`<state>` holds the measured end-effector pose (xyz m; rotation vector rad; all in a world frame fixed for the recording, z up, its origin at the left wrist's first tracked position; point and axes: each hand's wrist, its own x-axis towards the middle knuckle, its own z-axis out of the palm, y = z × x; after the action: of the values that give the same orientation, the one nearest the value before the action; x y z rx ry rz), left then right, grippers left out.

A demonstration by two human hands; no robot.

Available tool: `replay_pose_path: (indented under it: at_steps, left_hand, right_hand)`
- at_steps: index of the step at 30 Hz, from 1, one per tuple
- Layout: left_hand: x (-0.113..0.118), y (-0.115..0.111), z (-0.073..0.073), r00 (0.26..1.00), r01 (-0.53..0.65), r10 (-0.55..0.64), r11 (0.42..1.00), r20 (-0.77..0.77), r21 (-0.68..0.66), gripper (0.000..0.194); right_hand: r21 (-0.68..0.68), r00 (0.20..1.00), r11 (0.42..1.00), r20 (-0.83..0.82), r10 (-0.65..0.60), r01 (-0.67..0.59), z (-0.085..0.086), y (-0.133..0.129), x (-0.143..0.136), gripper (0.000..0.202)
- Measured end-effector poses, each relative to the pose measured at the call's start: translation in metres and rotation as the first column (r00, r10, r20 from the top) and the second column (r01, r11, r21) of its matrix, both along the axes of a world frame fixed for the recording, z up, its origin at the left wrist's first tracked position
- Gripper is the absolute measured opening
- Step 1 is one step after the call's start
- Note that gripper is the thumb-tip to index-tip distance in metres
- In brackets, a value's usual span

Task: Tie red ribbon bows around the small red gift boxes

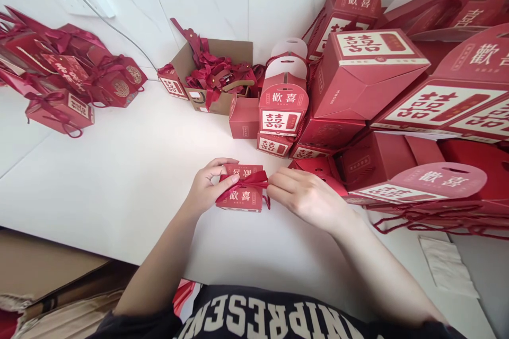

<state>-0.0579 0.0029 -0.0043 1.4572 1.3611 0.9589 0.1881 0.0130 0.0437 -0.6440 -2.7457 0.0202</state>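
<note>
1. On the near side of the open cardboard box (238,48), well apart from it, the small red gift box (237,202) sat on the white tabletop (131,175), printed characters facing up.
2. Left hand (203,189): grasped the gift box by its left end, thumb laid over the crimson ribbon (257,178) across the top. Right hand (304,193): fingers curled, tips closed on the ribbon's right end; exact pinch hidden.
3. Thumb placement looked sound. Judged best: firm pressure where the ribbon crossed, light pressure on the card walls, which could have buckled.
4. For the right hand, a slow, low, level draw seemed right; an upward tug risked lifting or turning the gift box. Ribbon kept flat, untwisted, would have lain neater.
5. A dark red cord (267,202) hung at the gift box's right end, close under the ribbon. Worth keeping clear of the pinch, as it could have snagged.
6. Stacked double-happiness boxes (281,111) rose to the right of the cardboard box. Right knuckles had goods near them on that side; a short, controlled pull suited better than a wide sweep. Ribbon-tied boxes (59,111) lay well left of the cardboard box, out of the hands' way.
</note>
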Motion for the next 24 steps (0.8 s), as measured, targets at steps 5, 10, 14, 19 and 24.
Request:
replay_pose_path:
  at_steps: [5,10,14,19,24]
  left_hand:
    - [-0.002,0.002,-0.002,0.990,-0.026,0.039,0.995,0.135,-0.100,0.042]
    - [-0.001,0.002,-0.002,0.980,0.005,0.027,0.987,0.198,-0.161,0.040]
    - [0.000,0.002,-0.001,0.989,0.052,-0.033,0.990,0.148,-0.129,0.038]
    - [-0.011,-0.001,0.007,0.978,0.210,-0.210,0.976,0.011,-0.062,0.025]
    - [-0.020,-0.022,0.023,0.952,0.047,-0.004,0.990,-0.305,0.133,0.034]
  right_hand:
    - [0.020,0.995,1.000,0.098,-0.010,0.008,0.000,-0.001,-0.002,0.029]
    - [-0.166,0.996,0.985,0.086,-0.033,0.047,0.000,0.000,0.001,0.028]
    - [-0.446,0.997,0.891,0.047,-0.066,0.080,0.003,0.001,0.018,0.024]
    - [-0.746,0.995,0.665,-0.041,-0.090,0.029,0.018,-0.002,0.037,0.016]
    - [-0.677,0.904,0.727,-0.233,-0.358,0.113,0.016,0.002,0.016,0.020]
